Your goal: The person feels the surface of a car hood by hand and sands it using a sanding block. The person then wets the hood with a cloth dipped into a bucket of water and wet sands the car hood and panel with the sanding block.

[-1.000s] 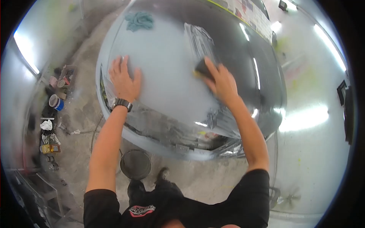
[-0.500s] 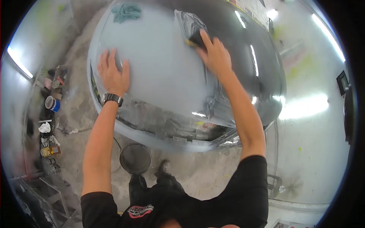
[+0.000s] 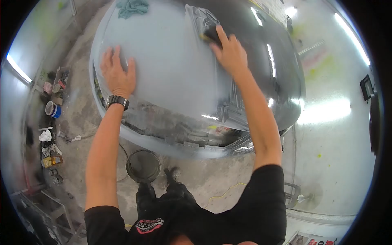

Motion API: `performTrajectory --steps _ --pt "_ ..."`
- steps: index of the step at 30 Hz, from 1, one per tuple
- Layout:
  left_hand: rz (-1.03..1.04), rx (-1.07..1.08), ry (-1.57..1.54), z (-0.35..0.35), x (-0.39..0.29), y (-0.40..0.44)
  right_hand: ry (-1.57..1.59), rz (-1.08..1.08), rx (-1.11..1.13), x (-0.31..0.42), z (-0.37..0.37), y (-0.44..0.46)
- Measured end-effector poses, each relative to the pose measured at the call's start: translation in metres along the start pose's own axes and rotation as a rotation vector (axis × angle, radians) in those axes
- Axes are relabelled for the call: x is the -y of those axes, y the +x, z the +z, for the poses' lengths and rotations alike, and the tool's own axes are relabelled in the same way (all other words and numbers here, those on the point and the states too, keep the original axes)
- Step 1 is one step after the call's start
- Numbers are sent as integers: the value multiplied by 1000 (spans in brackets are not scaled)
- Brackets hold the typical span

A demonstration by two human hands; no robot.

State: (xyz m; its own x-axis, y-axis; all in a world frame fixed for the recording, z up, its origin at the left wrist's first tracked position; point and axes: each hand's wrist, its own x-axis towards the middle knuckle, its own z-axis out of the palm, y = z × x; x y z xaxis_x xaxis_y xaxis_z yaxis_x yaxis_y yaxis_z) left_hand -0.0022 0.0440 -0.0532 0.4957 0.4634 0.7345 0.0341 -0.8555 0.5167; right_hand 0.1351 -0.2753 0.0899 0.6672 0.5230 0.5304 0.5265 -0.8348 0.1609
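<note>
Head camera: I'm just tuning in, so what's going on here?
The person's right hand holds a dark block against the car hood, where the light grey area meets a shiny, streaked strip. The left hand rests open on the light grey side. A teal cloth lies farther up the hood.

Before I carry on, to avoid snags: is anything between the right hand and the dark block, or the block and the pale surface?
Nothing visible: the right hand holds the dark block, and no obstacle separates it from the pale surface; the teal cloth and left hand rest farther left.
</note>
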Motion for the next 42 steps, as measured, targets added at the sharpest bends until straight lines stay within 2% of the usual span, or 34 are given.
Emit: performTrajectory --steps 2,4,7,9,11,14,17,19,22,25,27,30,32,34,37,41,42 --pt "-13 -4 3 0 0 1 12 -25 72 11 -34 -69" --pt "-35 2 -2 -1 -3 2 77 -113 22 7 -49 -134" --pt "-46 8 8 -3 -5 2 -26 -77 127 5 -50 -100" --pt "-41 -2 -15 1 -2 2 -2 -64 62 1 -20 -19" --pt "-31 -10 -27 1 1 1 -18 39 51 -3 13 56" --pt "-20 -4 -30 -3 -1 2 -7 93 73 5 19 70" --pt "-26 7 -10 -6 -5 2 44 -46 80 2 -15 -19" --pt "-30 20 -5 -4 -3 3 58 -65 157 2 -43 -83" --pt "-38 2 -36 -3 -6 2 27 -85 141 -12 -37 -60" --pt "-49 31 -35 -3 -4 3 20 -8 52 -26 16 59" --pt "-50 13 -37 -4 -7 5 -85 121 56 -13 36 110" --pt "-45 30 -24 -9 -8 4 12 -34 64 -14 27 74" --pt "-49 27 -24 -7 -9 2 33 -164 43 -12 1 7" --pt "-34 11 -14 -4 -3 4 83 -228 176 -6 -33 -56" --pt "-53 12 -33 -7 -7 5 72 -194 205 -9 -36 -40" --pt "-53 -1 -38 -6 -5 5 71 -63 58 -9 31 93" --pt "-58 3 -40 -6 -4 3 49 4 87 -4 40 112"
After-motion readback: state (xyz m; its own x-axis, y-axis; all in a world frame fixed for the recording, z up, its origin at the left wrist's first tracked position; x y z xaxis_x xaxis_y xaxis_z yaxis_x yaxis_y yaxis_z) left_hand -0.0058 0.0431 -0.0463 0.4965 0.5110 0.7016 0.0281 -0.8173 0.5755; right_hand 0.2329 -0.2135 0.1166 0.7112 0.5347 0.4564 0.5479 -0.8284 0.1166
